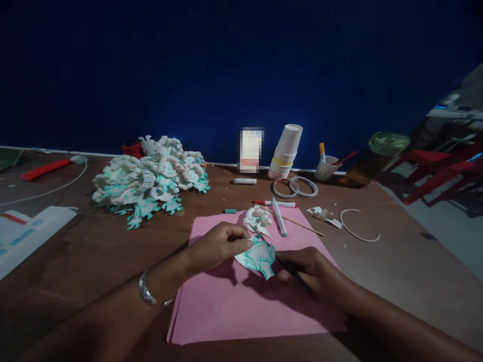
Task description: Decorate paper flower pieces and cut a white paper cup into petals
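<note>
My left hand pinches a white paper cutout with green marker lines and dots, held above the pink paper. My right hand is closed around dark, slim scissors, largely hidden by the fingers. Their narrow blade lies against the cutout's upper right edge. Just beyond the cutout rests a curled white paper piece. An uncapped white marker lies beside it, and its green cap is on the table to the left.
A heap of green-marked paper cutouts stands at the back left. Stacked paper cups, rings, a red marker and a cup with pens are behind. Paper scraps lie right. A power strip is left.
</note>
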A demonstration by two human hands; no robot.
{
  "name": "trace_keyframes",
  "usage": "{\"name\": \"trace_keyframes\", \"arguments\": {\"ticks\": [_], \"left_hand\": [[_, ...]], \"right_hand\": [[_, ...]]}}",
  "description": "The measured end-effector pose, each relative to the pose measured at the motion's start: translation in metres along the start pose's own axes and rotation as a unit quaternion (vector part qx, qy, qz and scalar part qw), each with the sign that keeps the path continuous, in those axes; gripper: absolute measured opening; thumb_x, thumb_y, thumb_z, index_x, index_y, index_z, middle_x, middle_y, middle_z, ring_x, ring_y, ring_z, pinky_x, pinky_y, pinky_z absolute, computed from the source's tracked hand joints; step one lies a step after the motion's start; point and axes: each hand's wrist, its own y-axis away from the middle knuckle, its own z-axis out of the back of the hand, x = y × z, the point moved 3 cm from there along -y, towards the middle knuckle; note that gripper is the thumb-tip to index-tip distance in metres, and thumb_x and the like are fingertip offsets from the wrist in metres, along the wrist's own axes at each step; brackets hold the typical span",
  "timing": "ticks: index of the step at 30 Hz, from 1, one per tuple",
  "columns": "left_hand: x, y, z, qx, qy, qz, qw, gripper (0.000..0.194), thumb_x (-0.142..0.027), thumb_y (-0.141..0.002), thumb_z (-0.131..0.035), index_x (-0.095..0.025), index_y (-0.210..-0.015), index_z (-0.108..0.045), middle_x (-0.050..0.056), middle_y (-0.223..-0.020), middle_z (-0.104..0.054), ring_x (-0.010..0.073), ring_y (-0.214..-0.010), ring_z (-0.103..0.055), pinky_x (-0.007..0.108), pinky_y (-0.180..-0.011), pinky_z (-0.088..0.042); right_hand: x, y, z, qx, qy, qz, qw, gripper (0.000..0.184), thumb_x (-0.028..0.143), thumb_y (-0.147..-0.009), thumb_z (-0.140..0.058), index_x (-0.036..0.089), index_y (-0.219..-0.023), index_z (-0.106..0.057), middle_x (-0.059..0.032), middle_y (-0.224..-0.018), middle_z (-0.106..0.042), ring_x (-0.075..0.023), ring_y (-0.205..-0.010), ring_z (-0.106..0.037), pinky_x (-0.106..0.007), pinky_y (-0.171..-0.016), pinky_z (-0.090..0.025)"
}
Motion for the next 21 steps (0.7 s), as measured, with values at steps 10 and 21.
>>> {"name": "trace_keyframes", "arguments": {"ticks": [10,21], "left_hand": [[0.0009,0.0005,0.0052,-0.072,0.035,-0.006,0.997,0.023,-0.038,-0.080,-0.065,-0.017,-0.072,-0.062,0.000,-0.067,-0.055,0.0121,-0.061,-0.049,0.024,-0.054,-0.036],[-0.0053,0.0049,0.0048,-0.126,0.059,-0.008,0.990,0.018,-0.035,-0.080,-0.067,-0.019,-0.072,-0.062,-0.002,-0.056,-0.053,0.0102,-0.049,-0.047,0.023,-0.044,-0.034]], "right_hand": [[-0.0019,-0.0006,0.0022,-0.022,0.002,-0.004,1.000,0.040,0.048,-0.097,-0.057,0.016,-0.072,-0.054,0.0056,-0.062,-0.035,-0.0092,-0.057,-0.026,-0.022,-0.050,-0.024],[-0.0027,-0.0002,0.0030,-0.023,-0.003,-0.007,1.000,0.039,0.049,-0.096,-0.057,0.017,-0.073,-0.055,0.0051,-0.062,-0.037,-0.0095,-0.057,-0.029,-0.022,-0.049,-0.026]]}}
